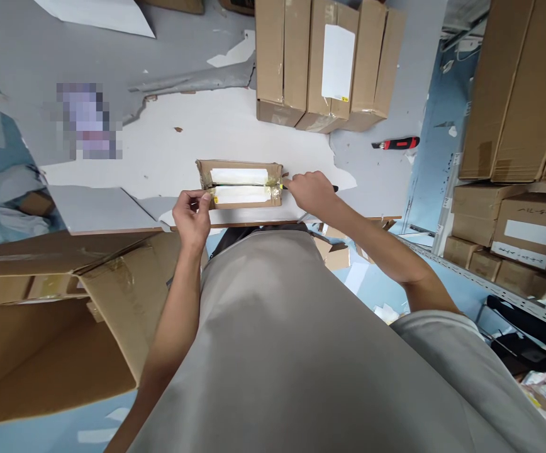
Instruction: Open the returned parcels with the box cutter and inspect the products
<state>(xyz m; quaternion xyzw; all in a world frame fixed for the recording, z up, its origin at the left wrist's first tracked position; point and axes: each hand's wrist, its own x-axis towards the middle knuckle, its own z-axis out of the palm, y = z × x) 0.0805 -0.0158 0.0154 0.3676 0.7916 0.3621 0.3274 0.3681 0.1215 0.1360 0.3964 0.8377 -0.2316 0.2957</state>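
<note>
A small cardboard box (pixel 245 196) lies on the table in front of me, with two white labels along its top and a seam between them. My left hand (pixel 192 217) is closed at its left end, thumb and fingers pinching the near corner. At the right end, my right hand (pixel 313 192) is closed around a slim cutter (pixel 335 188). Only the cutter's dark rear end and a bit near the box edge show; my fingers hide the rest. Its front end meets the box at the seam.
Three taped cartons (pixel 282 56) stand at the back. A red and black utility knife (pixel 395 144) lies to the right. A large open carton (pixel 107 314) is at lower left. Shelved boxes (pixel 513 220) line the right. A blurred item (pixel 87 119) lies left.
</note>
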